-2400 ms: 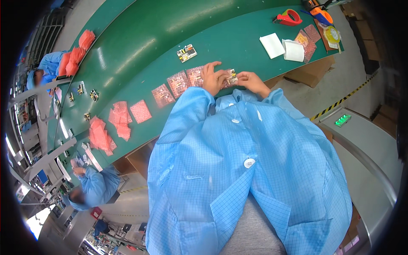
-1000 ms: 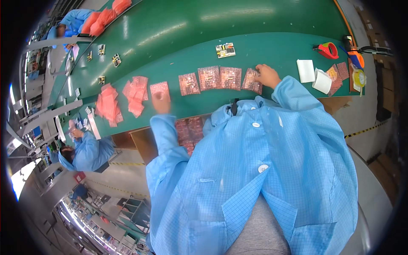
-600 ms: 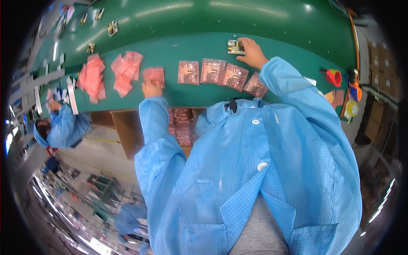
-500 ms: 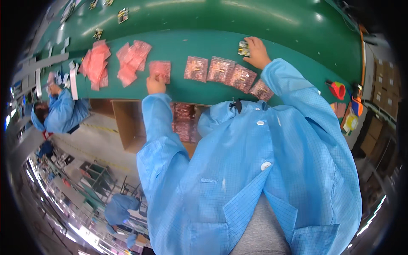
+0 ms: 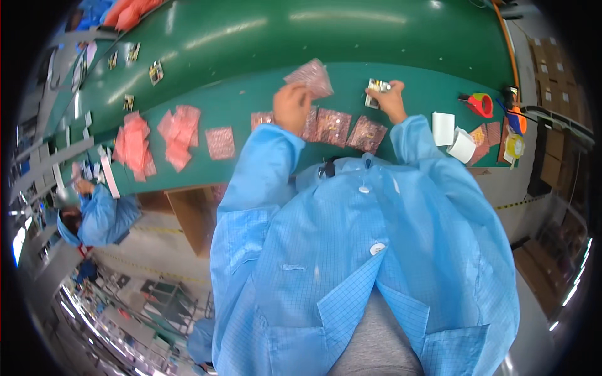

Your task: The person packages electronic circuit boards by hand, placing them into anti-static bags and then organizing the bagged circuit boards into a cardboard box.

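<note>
My left hand (image 5: 292, 106) is closed on a pink bubble-wrap bag (image 5: 313, 76), lifted over the green table (image 5: 251, 94). To its right, my right hand (image 5: 390, 99) grips a small circuit board (image 5: 378, 88) between thumb and fingers. Bagged circuit boards (image 5: 332, 126) lie in a row near the table's front edge, partly hidden behind my left hand and sleeve. One pink bag (image 5: 220, 143) lies flat left of my left arm. Further left are two loose heaps of pink bags (image 5: 180, 135).
Several bare boards (image 5: 156, 73) sit on the green belt-like surface beyond the table. At right are white rolls (image 5: 443, 128), a red tape holder (image 5: 480, 104) and a tape dispenser (image 5: 515, 145). A cardboard box (image 5: 188, 219) stands below the front edge. Another person (image 5: 100, 213) works at the far left.
My left hand has picked up a pink bag and moved right and up toward my right hand. The right hand now holds the board off to the right. The view has shifted.
</note>
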`<action>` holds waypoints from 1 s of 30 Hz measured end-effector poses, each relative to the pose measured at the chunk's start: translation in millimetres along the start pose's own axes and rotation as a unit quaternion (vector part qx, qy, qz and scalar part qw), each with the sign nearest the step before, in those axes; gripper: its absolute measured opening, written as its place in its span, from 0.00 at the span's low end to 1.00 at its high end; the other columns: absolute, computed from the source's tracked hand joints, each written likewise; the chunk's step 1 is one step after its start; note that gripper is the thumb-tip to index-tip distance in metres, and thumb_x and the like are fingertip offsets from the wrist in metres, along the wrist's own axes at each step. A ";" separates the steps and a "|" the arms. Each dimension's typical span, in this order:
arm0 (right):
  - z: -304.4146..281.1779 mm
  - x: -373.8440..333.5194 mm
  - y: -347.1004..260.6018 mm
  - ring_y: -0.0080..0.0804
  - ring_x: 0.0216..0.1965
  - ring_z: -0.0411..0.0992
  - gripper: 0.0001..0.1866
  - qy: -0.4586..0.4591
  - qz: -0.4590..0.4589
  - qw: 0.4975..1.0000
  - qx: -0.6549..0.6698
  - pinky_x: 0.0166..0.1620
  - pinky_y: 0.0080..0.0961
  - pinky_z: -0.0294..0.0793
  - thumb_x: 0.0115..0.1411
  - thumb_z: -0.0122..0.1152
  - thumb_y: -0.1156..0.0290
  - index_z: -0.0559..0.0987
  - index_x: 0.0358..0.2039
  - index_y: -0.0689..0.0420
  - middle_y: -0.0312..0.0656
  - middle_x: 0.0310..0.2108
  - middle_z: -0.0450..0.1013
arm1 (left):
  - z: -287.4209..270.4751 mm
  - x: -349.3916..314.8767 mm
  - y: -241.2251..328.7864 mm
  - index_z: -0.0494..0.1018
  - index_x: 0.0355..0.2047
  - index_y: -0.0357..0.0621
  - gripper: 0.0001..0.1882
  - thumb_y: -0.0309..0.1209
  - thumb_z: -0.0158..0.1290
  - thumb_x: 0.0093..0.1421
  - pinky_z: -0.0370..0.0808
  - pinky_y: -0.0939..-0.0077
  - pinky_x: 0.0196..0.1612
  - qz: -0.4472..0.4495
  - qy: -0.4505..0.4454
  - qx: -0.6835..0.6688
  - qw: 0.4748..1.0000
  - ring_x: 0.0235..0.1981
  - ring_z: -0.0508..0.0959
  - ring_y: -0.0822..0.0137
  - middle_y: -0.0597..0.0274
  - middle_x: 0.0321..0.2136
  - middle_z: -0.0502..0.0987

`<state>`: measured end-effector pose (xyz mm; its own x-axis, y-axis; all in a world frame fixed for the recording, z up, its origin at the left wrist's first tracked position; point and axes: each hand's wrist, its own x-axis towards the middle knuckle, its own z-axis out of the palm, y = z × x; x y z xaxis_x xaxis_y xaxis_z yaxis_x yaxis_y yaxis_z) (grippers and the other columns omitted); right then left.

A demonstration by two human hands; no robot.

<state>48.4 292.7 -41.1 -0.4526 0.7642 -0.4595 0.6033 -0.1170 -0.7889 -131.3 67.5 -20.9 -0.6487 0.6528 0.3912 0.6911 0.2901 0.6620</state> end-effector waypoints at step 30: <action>-50.6 -16.1 38.6 0.32 0.44 0.75 0.17 -0.140 0.058 0.939 0.307 0.50 0.26 0.77 0.59 0.62 0.78 0.72 0.48 0.66 0.46 0.43 0.74 | 131.0 3.5 40.3 0.76 0.30 0.47 0.05 0.30 0.56 0.52 0.76 0.56 0.38 -0.106 -0.207 0.009 0.973 0.35 0.77 0.51 0.54 0.34 0.73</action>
<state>112.2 307.9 -43.5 -0.6142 0.5361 -0.5791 0.2056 -0.5998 -0.7733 -64.0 173.1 -76.6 -0.5956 0.8020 -0.0458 0.5639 0.4580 0.6872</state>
